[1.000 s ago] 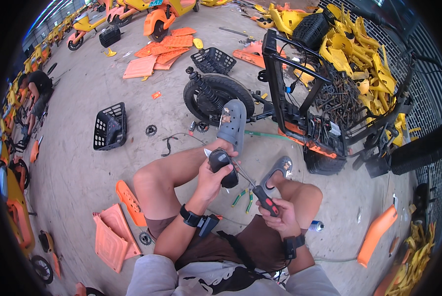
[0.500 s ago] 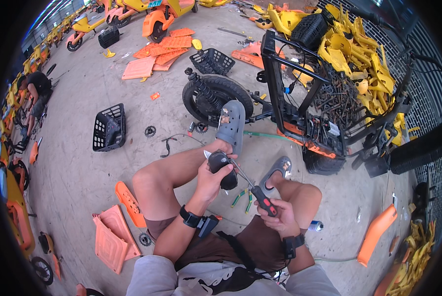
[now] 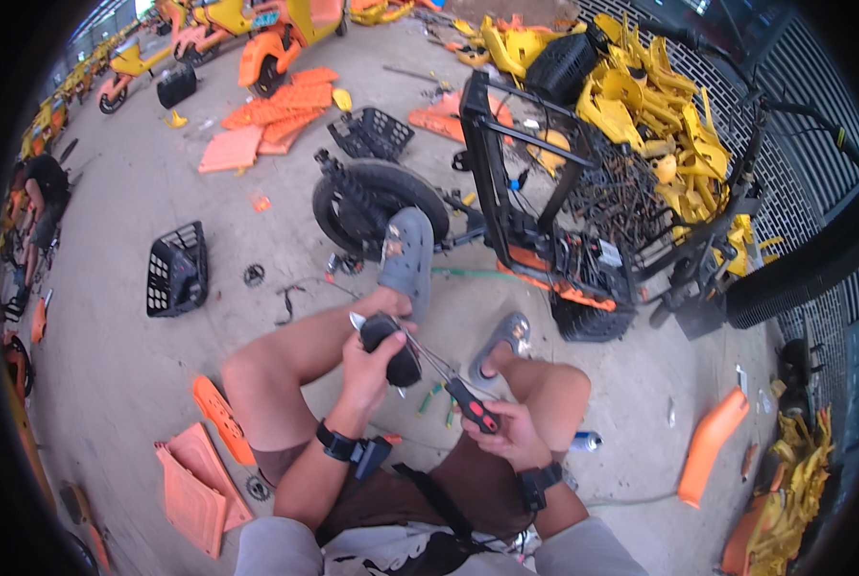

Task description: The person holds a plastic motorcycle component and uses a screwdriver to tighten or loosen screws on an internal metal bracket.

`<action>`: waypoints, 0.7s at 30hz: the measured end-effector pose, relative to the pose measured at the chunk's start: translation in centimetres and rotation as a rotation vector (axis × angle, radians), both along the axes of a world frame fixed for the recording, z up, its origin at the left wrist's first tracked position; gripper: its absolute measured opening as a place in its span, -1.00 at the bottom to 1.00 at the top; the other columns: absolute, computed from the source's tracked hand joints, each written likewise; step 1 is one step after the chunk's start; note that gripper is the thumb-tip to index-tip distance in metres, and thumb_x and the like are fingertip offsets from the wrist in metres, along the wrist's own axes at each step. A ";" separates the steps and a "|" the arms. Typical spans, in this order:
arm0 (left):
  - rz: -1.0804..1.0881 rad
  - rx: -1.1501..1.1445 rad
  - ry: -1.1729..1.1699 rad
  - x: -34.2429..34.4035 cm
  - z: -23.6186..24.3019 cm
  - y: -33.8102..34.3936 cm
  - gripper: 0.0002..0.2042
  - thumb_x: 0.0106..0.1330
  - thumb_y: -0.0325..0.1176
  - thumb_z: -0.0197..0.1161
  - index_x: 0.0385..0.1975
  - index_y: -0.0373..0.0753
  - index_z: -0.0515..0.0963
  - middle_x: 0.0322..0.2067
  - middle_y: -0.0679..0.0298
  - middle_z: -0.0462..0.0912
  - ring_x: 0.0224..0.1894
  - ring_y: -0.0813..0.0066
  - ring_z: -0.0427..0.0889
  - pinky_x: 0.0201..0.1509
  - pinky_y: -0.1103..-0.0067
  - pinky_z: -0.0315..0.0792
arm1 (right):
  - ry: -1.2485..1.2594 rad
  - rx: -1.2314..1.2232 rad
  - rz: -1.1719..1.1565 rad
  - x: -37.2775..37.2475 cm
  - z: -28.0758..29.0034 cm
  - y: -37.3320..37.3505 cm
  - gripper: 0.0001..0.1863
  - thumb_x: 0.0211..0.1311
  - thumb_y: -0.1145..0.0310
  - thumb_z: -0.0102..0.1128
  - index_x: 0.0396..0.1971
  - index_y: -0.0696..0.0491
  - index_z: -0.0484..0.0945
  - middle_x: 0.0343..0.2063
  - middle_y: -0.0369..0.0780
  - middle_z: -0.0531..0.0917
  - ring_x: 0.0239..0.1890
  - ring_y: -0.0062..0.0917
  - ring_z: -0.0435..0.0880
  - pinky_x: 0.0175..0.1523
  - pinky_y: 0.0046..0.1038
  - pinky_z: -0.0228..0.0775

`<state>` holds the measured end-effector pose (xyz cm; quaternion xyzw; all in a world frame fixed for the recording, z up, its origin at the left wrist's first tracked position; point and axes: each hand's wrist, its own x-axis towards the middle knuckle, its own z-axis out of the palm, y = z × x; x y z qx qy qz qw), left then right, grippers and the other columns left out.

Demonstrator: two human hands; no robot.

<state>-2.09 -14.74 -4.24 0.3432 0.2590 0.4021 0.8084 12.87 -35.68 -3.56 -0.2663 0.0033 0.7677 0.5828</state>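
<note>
My left hand (image 3: 362, 374) grips a dark rounded part (image 3: 393, 348) with pale metal bits at its edge, above my bent legs. My right hand (image 3: 504, 430) is closed round the black-and-red handle of a screwdriver (image 3: 472, 407); its shaft reaches up-left to the part in my left hand, where the tip is hard to make out. Green-handled pliers (image 3: 428, 397) lie on the floor beneath, between my legs. My grey clogs (image 3: 407, 259) are just beyond my hands, and a spray can (image 3: 585, 442) lies beside my right leg.
A stripped scooter frame (image 3: 482, 163) with rear wheel (image 3: 329, 206) stands ahead, before yellow panel heaps (image 3: 621, 106). Black baskets (image 3: 175, 269), orange panels (image 3: 194, 490) and small parts lie around the concrete floor (image 3: 113, 336). Another person (image 3: 44, 197) crouches at far left, near rows of scooters.
My head has turned slightly, so the whole scene, hands included, sits further left in view. Both hands keep their hold, with the screwdriver at much the same angle to the dark part.
</note>
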 end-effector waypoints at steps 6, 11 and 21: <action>-0.025 -0.045 -0.030 0.3 0.6 0.2 -0.77 0.22 -0.60 0.22 -0.14 -0.36 0.42 -0.26 0.05 0.63 -0.32 0.26 0.68 -0.21 0.34 0.64 | -0.047 0.004 -0.006 0.1 0.5 0.1 -0.47 0.34 0.20 -0.04 0.10 0.35 0.31 -0.40 -0.19 0.46 -0.71 -0.73 0.26 -0.69 -0.74 0.08; -0.020 -0.045 -0.014 0.0 0.1 0.1 -0.75 0.20 -0.61 0.20 -0.14 -0.34 0.38 -0.26 0.01 0.59 -0.25 0.18 0.66 -0.18 0.18 0.68 | -0.061 -0.034 -0.018 -0.3 1.0 -0.2 -0.49 0.34 0.21 -0.04 0.08 0.34 0.33 -0.42 -0.19 0.45 -0.71 -0.73 0.25 -0.69 -0.74 0.06; -0.126 0.003 -0.156 -0.9 2.0 -0.2 -0.53 0.14 -0.42 0.31 0.00 -0.26 0.24 -0.48 0.10 0.52 -0.45 0.20 0.61 -0.31 0.17 0.60 | -0.055 0.152 -0.055 0.1 2.7 -1.5 -0.44 0.31 0.20 0.01 0.09 0.39 0.31 -0.45 -0.15 0.46 -0.71 -0.69 0.29 -0.66 -0.69 0.10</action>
